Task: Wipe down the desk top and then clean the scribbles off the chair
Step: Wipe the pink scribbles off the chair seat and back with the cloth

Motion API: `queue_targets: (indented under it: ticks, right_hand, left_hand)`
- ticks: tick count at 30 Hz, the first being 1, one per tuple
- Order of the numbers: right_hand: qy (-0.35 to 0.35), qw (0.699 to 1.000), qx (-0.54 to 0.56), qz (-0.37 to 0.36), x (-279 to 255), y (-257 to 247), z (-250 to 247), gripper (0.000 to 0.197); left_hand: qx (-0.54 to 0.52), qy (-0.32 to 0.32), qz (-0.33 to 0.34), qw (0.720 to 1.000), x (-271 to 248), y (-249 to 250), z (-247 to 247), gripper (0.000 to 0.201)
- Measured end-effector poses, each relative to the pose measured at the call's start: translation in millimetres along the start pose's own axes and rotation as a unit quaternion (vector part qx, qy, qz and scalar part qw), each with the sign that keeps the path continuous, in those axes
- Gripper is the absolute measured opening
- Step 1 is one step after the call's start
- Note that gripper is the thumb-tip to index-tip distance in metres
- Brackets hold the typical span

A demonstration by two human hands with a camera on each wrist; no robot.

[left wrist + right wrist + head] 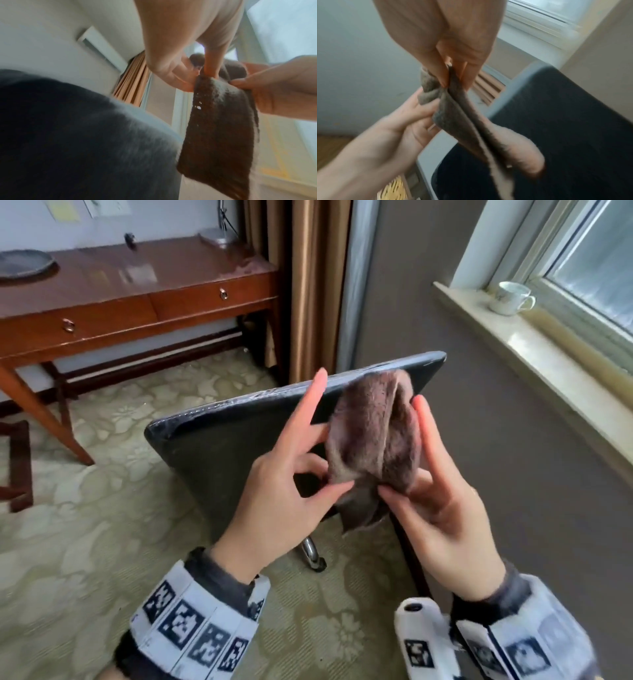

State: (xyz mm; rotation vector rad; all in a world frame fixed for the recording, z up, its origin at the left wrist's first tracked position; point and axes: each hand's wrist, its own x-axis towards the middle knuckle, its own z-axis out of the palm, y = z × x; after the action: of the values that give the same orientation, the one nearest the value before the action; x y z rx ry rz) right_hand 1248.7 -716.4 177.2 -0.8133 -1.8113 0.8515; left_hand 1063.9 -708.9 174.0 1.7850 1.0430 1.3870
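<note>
A brown cloth (371, 440) is held folded between both hands, just above the back of a black chair (233, 446). My left hand (301, 474) pinches the cloth's lower left edge between thumb and fingers, index finger stretched upward. My right hand (428, 491) pinches the lower right part of the cloth, fingers running up along its side. In the left wrist view the cloth (217, 128) hangs down from the pinch beside the chair back (77, 135). In the right wrist view the cloth (462, 115) droops over the chair (565, 121). The wooden desk (137, 289) stands at the back left.
A grey plate (24, 263) and a lamp base (215, 236) sit on the desk. A white cup (512, 297) stands on the window sill (513, 344) to the right. Brown curtains (308, 285) hang behind the chair. Patterned carpet (85, 525) covers the floor.
</note>
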Motion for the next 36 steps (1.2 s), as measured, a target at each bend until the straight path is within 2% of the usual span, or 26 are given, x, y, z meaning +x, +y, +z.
queue_targets:
  ticks: [1, 3, 4, 6, 7, 10, 12, 14, 16, 19, 22, 26, 30, 36]
  right_hand:
    - [0.0, 0.994, -0.088, -0.058, 1.5, -6.8, -5.6, 0.101]
    - [-0.021, 0.974, -0.186, -0.131, 3.6, -11.5, -11.5, 0.106]
    - [-0.034, 0.972, -0.187, -0.138, 4.9, -9.8, -12.7, 0.102]
    - [-0.041, 0.978, -0.168, -0.114, 8.5, -2.4, -15.7, 0.088]
    - [-0.037, 0.981, -0.168, -0.092, 10.7, 0.5, -16.3, 0.078]
    - [-0.027, 0.992, -0.122, 0.016, 17.0, 8.4, -15.9, 0.046]
    - [-0.058, 0.991, -0.083, 0.084, 23.1, 11.7, -13.2, 0.033]
    - [-0.085, 0.988, -0.08, 0.105, 28.8, 12.9, -11.5, 0.026]
    - [-0.081, 0.988, -0.081, 0.099, 34.2, 11.8, -12.8, 0.022]
    - [-0.08, 0.988, -0.055, 0.117, 43.1, 11.3, -13.6, 0.019]
    - [-0.106, 0.977, 0.029, 0.184, 55.5, 3.0, -3.5, 0.022]
    - [-0.136, 0.952, 0.139, 0.235, 82.1, -21.8, 27.8, 0.023]
    - [-0.178, 0.952, 0.12, 0.219, 128.6, -45.9, 75.1, 0.019]
    - [-0.217, 0.951, 0.091, 0.203, 221.3, -62.0, 168.2, 0.028]
  left_hand:
    - [-0.009, 0.001, 0.021, 1.0, 7.7, 5.7, -2.4, 0.096]
    - [-0.084, -0.004, -0.051, 0.995, 18.0, 10.3, -4.6, 0.08]
    - [-0.101, -0.01, -0.084, 0.991, 19.5, 8.8, -4.0, 0.066]
    - [-0.051, -0.03, -0.089, 0.994, 19.3, 3.8, -0.9, 0.041]
    - [-0.036, -0.037, -0.091, 0.994, 19.6, 1.4, 0.3, 0.036]
    - [-0.025, -0.055, -0.104, 0.993, 27.1, 3.6, 0.4, 0.036]
    - [-0.012, -0.067, -0.119, 0.991, 34.1, 5.1, -4.0, 0.034]
    - [0.006, -0.088, -0.134, 0.987, 35.2, 3.6, -9.8, 0.032]
    - [0.019, -0.096, -0.154, 0.983, 36.1, 1.2, -17.0, 0.033]
    - [0.001, -0.097, -0.18, 0.979, 36.7, 3.5, -29.3, 0.027]
    - [-0.019, -0.102, -0.179, 0.978, 33.7, 11.9, -42.0, 0.018]
    - [-0.02, -0.067, -0.178, 0.982, 27.9, 21.9, -80.2, 0.028]
    - [0.02, -0.025, -0.169, 0.985, 30.8, 26.8, -145.3, 0.035]
    - [-0.073, 0.018, -0.255, 0.964, 40.7, -1.5, -256.2, 0.025]
